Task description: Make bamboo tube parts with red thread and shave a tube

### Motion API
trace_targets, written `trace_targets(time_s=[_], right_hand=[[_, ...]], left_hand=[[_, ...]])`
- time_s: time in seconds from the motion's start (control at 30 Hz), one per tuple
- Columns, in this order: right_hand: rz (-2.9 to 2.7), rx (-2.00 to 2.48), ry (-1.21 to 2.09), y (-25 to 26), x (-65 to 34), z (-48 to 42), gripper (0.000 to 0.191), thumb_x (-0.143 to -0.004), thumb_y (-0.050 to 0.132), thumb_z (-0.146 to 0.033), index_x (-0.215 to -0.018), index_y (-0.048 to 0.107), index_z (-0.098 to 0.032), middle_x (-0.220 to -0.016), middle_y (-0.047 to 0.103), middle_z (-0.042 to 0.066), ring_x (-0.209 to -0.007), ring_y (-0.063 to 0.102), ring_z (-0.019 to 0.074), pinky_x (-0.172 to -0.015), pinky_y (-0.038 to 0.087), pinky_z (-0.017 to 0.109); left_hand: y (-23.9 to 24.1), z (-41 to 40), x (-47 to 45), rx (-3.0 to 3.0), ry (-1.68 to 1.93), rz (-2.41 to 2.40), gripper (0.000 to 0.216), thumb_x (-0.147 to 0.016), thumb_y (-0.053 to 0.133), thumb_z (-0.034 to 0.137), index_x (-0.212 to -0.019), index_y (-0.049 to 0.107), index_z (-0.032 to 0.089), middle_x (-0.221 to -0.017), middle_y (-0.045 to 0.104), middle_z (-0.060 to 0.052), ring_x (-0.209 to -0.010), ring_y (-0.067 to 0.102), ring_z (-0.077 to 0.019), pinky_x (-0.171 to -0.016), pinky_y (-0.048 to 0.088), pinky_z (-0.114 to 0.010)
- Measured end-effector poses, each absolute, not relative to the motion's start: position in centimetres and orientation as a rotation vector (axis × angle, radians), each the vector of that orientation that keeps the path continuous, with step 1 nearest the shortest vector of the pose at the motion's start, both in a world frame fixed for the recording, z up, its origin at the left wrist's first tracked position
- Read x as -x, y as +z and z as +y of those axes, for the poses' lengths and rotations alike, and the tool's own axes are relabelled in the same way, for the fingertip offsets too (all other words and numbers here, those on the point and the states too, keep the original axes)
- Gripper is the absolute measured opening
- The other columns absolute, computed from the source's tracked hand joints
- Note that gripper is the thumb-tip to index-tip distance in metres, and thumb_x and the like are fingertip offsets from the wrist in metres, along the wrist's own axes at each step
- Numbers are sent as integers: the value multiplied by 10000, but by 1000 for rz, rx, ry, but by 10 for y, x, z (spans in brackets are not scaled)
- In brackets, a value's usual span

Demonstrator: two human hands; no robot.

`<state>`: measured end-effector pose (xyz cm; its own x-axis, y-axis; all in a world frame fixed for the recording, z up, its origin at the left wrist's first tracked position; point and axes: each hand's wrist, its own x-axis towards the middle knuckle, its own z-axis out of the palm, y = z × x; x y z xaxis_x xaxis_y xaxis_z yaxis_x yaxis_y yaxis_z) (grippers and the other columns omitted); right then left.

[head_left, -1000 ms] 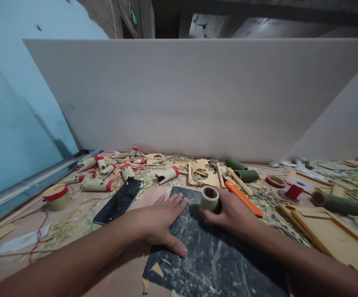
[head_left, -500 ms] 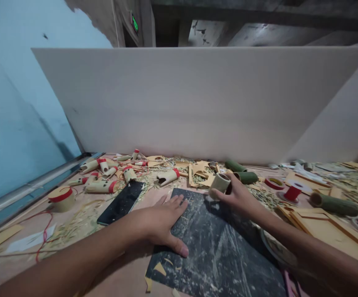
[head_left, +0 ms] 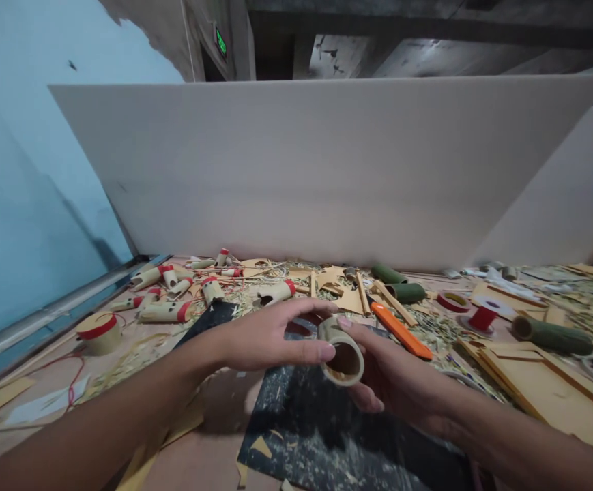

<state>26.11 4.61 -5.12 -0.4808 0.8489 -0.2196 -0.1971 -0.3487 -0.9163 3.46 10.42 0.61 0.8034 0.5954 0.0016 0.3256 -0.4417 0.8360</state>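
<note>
Behind the grip, across the whole far side: white partition board, upright and plain.

Beneath the grip: black cutting mat, flat on the bench, speckled with pale shavings and offcuts.

At the grip, left side: left hand, palm down, thumb tip pressed to the near left rim of the tube, forefinger arched over its top. Closed lightly on it, not spread.

At the grip, right side: right hand, cupped under and behind the tube, thumb laid on the upper rim. Wrapped about it and, by the look, bearing its weight.

Just beyond the right hand: orange utility knife, lying among the bench litter, apart from both hands.

Within the grip: short bamboo tube, pale and hollow, held clear of the mat between both hands.

Handling, as a judgement: best carried in the right-hand cradle, with left thumb and forefinger steadying only. Pressure better placed on the wall than across the thin rim, which is likely to crack or splinter if squeezed. Wise to keep over the mat and away from the knife.

Orientation: open mouth turned toward the wearer and tipped slightly upward, bore showing as a dark oval. Long axis through the bore, running from the wearer out toward the board. Far end hidden against the right palm.
</note>
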Motion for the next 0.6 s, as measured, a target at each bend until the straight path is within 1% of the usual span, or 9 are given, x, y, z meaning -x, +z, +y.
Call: trace_targets(time_s=[0.07, 0.13, 0.2, 0.27, 0.33, 0.4, 0.5, 0.6], right_hand=[[-1171, 871, 1888, -52, -261, 44, 487, -948, 619, -698, -951, 668, -213, -714, 639, -18, -531, 566, 91, -496, 442, 194], [-1190, 814, 1812, -51, -260, 44, 463, -927, 679, -669, -1085, 682, -234, -940, 707, 37, -733, 666, 150, -615, 543, 250], [-1220, 800, 1725, -49, -260, 45, 487, -901, 725, -648, -1175, 681, -248, -1154, 699, 90, -928, 692, 226, -753, 608, 346], [-1283, 810, 1667, -48, -259, 46, 494, -898, 739, -624, -1208, 694, -243, -1275, 669, 127, -1077, 670, 292, -861, 617, 429], [-1329, 802, 1633, -46, -260, 47, 465, -903, 753, -577, -1241, 710, -259, -1333, 658, 126, -1188, 634, 325, -914, 607, 456], [-1348, 774, 1612, -45, -261, 48, 443, -896, 784, -516, -1270, 719, -287, -1375, 654, 108, -1261, 603, 333, -940, 597, 454], [-1377, 750, 1599, -42, -262, 46, 467, -875, 817, -465, -1302, 711, -310, -1397, 656, 97, -1285, 600, 338, -959, 588, 457], [-1423, 742, 1586, -38, -262, 45, 499, -879, 804, -459, -1339, 678, -312, -1394, 662, 94, -1291, 603, 341, -978, 576, 457]], left_hand=[[7, 106, -35, -2080, 369, 680, 669, -923, 730, 554, -1496, 546, 260, -1479, 632, -110, -1316, 621, -328, -1095, 510, -472], [8, 110, -35, -2078, 400, 669, 583, -950, 700, 534, -1442, 589, 242, -1430, 664, -108, -1293, 636, -312, -1086, 513, -461], [9, 114, -34, -2062, 439, 666, 514, -974, 673, 521, -1394, 618, 230, -1395, 684, -102, -1281, 644, -293, -1091, 506, -445], [11, 117, -33, -2058, 453, 666, 482, -981, 668, 514, -1361, 634, 220, -1380, 692, -100, -1266, 655, -282, -1082, 510, -430], [13, 116, -31, -2076, 450, 676, 479, -979, 678, 503, -1364, 633, 222, -1401, 677, -100, -1276, 649, -285, -1073, 514, -425], [16, 115, -29, -2087, 440, 672, 496, -969, 695, 491, -1386, 618, 232, -1432, 652, -102, -1293, 637, -293, -1061, 523, -424], [21, 112, -26, -2068, 428, 622, 519, -954, 716, 481, -1403, 599, 250, -1431, 643, -101, -1299, 629, -300, -1050, 529, -422], [24, 111, -24, -2098, 428, 573, 505, -952, 717, 462, -1404, 597, 271, -1428, 641, -87, -1297, 625, -292, -1066, 519, -419]])
